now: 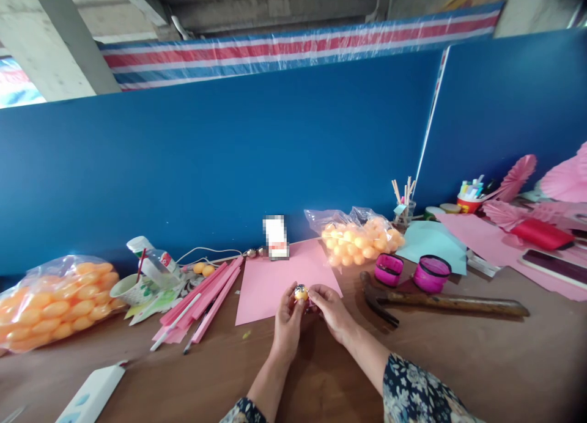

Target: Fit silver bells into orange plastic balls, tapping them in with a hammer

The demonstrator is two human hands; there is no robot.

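A small shiny ball (301,292), metallic and reflecting yellow, is gripped between the thumb and fingers of my left hand (288,319). My right hand (332,310) is closed in a pinch at the ball's right side; whatever its fingertips hold is too small to make out. Both hands are above the brown table, over the near edge of a pink paper sheet (275,285). Behind that sheet lie other shiny metal balls (251,253). To the right of my hands rests a hammer (440,302) with a wooden handle.
Bags of orange balls stand left (59,307) and back right (358,242). Pink paper strips (211,301), a paper cup (132,288) and a power strip (94,392) lie left. Two magenta rings (389,270) sit behind the hammer. A blue partition (229,148) closes the back.
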